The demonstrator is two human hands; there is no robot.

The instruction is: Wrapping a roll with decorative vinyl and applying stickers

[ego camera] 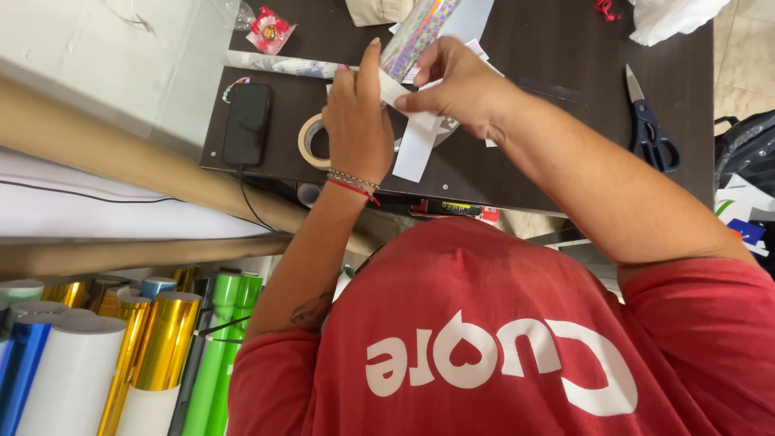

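L hand (355, 121) upright, R hand (456, 85) angled in; both sets of fingers pinched shut on white paper strip (418, 141) above dark surface (549, 145), beside tape roll (311, 141).

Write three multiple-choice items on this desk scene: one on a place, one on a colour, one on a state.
1. Where do the scissors lie on the dark desk?
A. near its right edge
B. under the phone
C. on the tape roll

2. What colour is the phone?
A. white
B. black
C. green

3. How does the white paper strip stand?
A. flat on the desk, untouched
B. rolled up
C. pinched between the left hand and the right hand

Answers: 1 A, they rest by the right edge; 2 B, its face is black; 3 C, both hands' fingers pinch its upper end.
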